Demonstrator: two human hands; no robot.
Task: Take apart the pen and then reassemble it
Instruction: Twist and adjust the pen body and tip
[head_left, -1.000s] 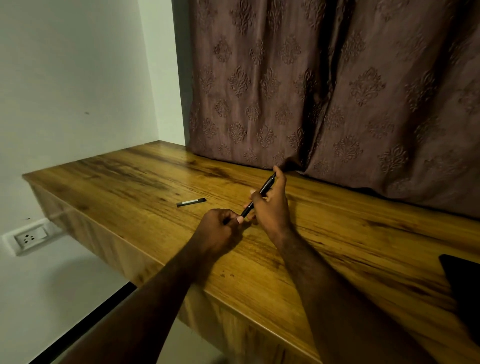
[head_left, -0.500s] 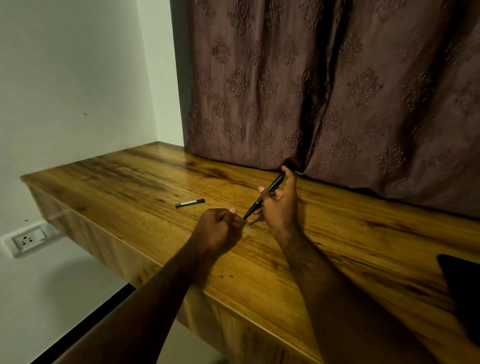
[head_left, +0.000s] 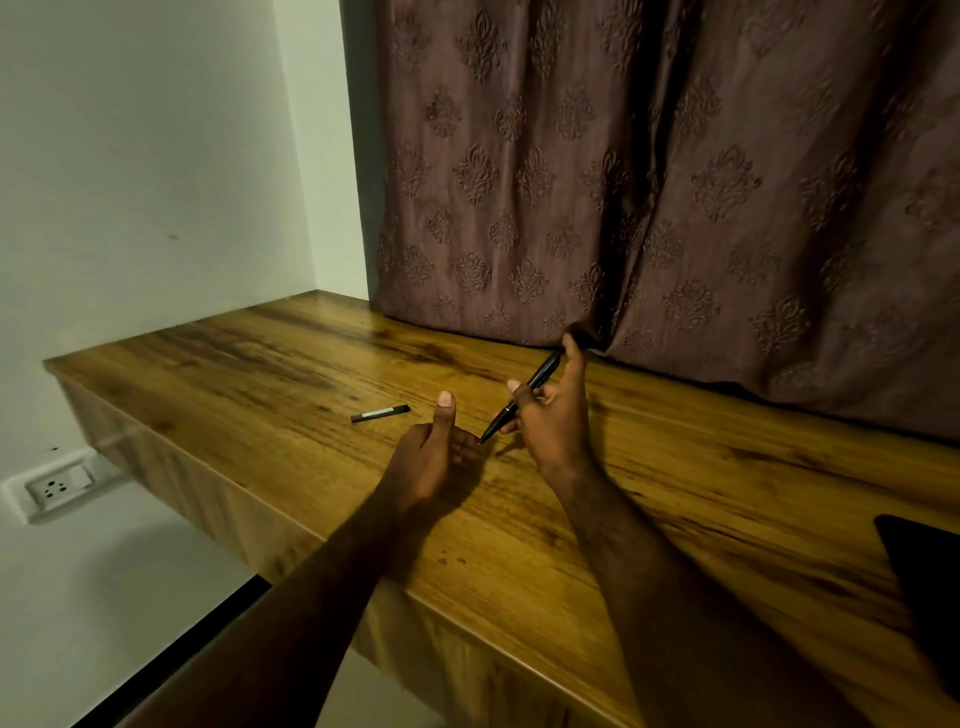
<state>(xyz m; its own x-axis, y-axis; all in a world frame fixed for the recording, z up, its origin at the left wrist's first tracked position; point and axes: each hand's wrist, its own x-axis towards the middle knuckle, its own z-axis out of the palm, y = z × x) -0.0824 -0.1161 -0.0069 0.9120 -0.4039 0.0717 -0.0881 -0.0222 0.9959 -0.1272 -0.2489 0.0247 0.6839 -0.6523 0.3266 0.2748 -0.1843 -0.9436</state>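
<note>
My right hand (head_left: 556, 423) grips a slim black pen (head_left: 543, 372), which is tilted with its tip pointing down and left. The tip ends right at the curled fingers of my left hand (head_left: 436, 452). That hand rests on the wooden table (head_left: 249, 364) with its thumb raised and its fingers closed; I cannot see anything inside them. A separate black pen piece with a pale strip (head_left: 380, 413) lies flat on the table, to the left of both hands.
A brown patterned curtain (head_left: 675, 182) hangs down onto the back of the table, just behind my right hand. A flat dark object (head_left: 924, 577) lies at the right edge. The table's front edge runs under my forearms. A wall socket (head_left: 57, 487) sits low on the left.
My right hand has drawn the pen back and to the right, away from my left hand. My left thumb has lifted off the pen's tip and now points up.
</note>
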